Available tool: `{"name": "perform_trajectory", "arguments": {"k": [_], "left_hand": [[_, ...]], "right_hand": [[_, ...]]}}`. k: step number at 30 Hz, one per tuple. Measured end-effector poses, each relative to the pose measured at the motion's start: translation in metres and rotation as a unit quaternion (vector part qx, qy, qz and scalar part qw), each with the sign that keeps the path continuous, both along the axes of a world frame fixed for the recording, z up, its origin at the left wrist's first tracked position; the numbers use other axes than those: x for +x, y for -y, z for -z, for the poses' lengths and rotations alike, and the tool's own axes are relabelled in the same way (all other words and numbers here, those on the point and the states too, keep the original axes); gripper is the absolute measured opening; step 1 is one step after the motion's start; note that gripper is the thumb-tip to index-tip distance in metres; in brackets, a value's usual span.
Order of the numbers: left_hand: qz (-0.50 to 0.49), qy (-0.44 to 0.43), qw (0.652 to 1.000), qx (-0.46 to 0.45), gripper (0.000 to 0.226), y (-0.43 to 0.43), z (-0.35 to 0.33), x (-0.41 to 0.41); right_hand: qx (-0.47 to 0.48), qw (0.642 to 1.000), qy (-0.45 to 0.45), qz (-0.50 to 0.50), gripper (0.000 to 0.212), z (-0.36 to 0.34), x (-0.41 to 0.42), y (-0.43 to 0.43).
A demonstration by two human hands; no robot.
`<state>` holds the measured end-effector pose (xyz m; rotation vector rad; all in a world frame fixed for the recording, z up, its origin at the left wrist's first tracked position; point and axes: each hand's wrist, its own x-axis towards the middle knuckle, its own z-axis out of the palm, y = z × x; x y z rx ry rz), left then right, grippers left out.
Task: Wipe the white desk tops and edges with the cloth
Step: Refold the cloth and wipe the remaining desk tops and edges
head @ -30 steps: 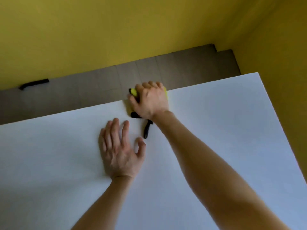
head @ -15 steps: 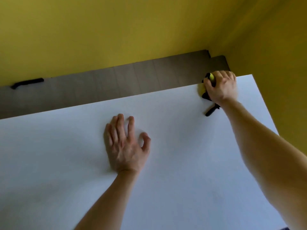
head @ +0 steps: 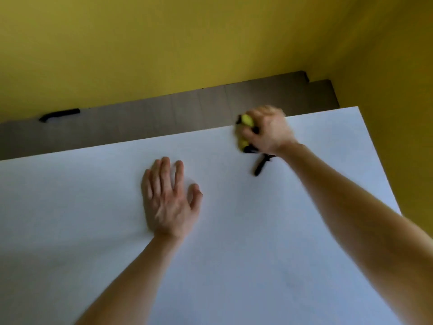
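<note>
- Fingers [head: 164, 177] of left hand [head: 169, 202]: straight, slightly spread, thumb set out to the side; palm down, flat on white desk top [head: 234, 254], well in from its far edge; nothing held.
- Fingers [head: 269, 112] of right hand [head: 267, 132]: curled tight over cloth [head: 246, 120], knuckles raised, thumb tucked against the near side of the bundle; outline softened by motion blur, so individual fingertips not to be told apart.
- Cloth: bunched under the right palm at the far edge [head: 117, 150] of the desk top, towards the right-hand corner but short of it; soft fabric, bright yellow-green, with black trim showing at front and back of the fist; weave not discernible through blur.
- Black strap [head: 260, 167]: narrow, elongated, trailing from the cloth below the right wrist, lying on the desk surface.
- Desk top: smooth, matt, plain white, flat slab with straight edges and a squared far-right corner; faint shadow beneath both forearms.
- Floor [head: 164, 120]: beyond the far edge, dull grey-brown, rectangular tiles or planks with thin seams.
- Walls [head: 164, 43]: flat mustard yellow, meeting in a corner at upper right.
- Black object [head: 59, 114]: long, thin, bent at one end, lying on the floor against the wall, upper left; kind not identifiable.
</note>
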<state>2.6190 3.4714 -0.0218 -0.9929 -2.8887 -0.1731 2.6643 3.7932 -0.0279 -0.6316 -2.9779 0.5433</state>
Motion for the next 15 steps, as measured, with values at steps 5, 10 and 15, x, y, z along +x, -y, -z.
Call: {"name": "perform_trajectory", "arguments": {"k": [5,10,15], "left_hand": [[0.016,-0.027,0.998,0.062,0.045,-0.016,-0.003,0.018],[-0.012,0.016,0.996,0.090,0.047,-0.084,-0.011,0.080],[-0.008,0.029,0.997,0.072,0.055,-0.163,-0.009,0.115]], "right_hand": [[0.071,0.975,0.011,0.211,0.052,-0.001,0.101,-0.110],[0.052,0.990,0.039,0.127,0.045,-0.007,0.031,-0.041],[-0.006,0.999,0.014,-0.049,0.047,-0.004,0.005,-0.013]]}}
